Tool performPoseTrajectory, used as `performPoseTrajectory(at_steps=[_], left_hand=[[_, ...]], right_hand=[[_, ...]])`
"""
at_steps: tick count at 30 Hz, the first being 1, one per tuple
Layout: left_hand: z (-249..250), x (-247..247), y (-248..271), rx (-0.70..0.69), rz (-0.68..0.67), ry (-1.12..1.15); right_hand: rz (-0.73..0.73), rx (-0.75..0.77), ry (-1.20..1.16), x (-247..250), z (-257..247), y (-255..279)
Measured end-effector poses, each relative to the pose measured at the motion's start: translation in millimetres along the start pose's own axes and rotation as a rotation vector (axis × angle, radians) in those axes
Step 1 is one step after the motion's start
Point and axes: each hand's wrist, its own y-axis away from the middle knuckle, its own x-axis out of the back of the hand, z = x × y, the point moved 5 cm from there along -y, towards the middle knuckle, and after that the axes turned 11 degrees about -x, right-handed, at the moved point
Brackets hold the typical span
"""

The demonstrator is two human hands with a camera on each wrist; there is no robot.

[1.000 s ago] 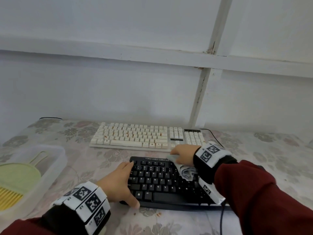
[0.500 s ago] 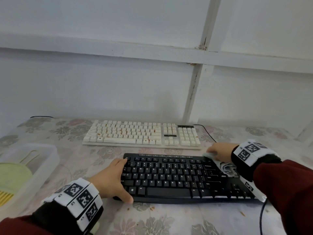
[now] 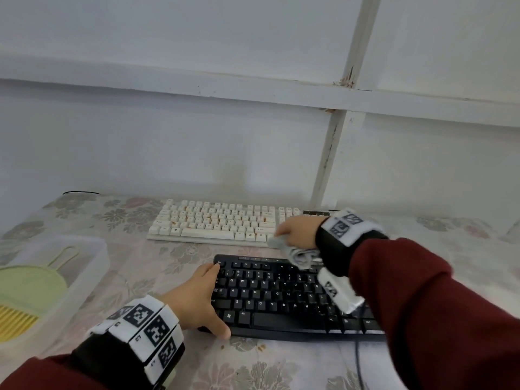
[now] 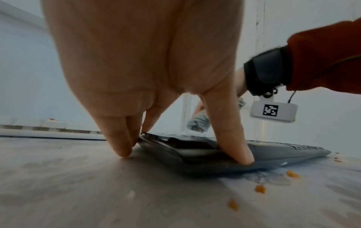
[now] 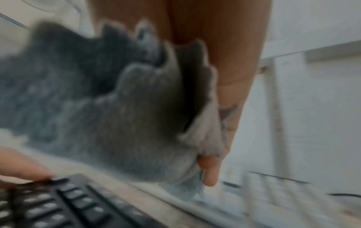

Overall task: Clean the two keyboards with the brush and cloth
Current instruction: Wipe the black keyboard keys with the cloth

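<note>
Right hand (image 3: 299, 232), bunching the grey cloth (image 3: 298, 253) in curled fingers, sat at the right end of the white keyboard (image 3: 219, 222), whose long axis ran leftward from it across the tabletop (image 3: 135, 266); left hand (image 3: 194, 298) (fingers straight, gripping nothing) braced the black keyboard (image 3: 281, 298) nearer the person, far from the brush (image 3: 25, 294) in the tray (image 3: 92, 266)
</note>
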Motion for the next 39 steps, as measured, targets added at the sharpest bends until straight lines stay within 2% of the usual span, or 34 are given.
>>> performPoseTrajectory(at_steps=[3,5,8,10,13,18,24,29,32,36,39], left_hand=[[0,1,-1,-0.016,0.003,0.006],[2,1,-2,-0.027,-0.004,0.005],[4,3,-2,-0.048,0.005,0.005],[5,3,-1,-0.049,0.007,0.004],[3,4,-2,-0.031,0.004,0.011],[4,5,-1,-0.021,0.0,0.015],[6,6,0,-0.027,-0.01,0.029],[8,6,2,-0.02,-0.013,0.033],[8,7,2,-0.018,-0.033,0.026],[7,6,5,-0.016,-0.063,0.063],[6,5,4,-0.027,-0.048,0.073]], right_hand=[[0.026,0.066,0.044,-9,-53,-24],[-0.023,0.056,0.114,-20,-75,-36],[-0.091,0.023,0.181,-34,-83,-45],[-0.074,0.039,0.191,-35,-75,-39],[-0.011,0.031,0.194,-32,-47,-30],[-0.059,-0.099,0.238,-35,16,-16],[-0.07,-0.238,0.143,-41,100,8],[-0.105,-0.374,0.224,-39,157,23],[-0.035,-0.491,0.203,-29,197,36],[-0.009,-0.545,0.111,-32,219,48],[-0.015,-0.489,0.072,-45,219,43]])
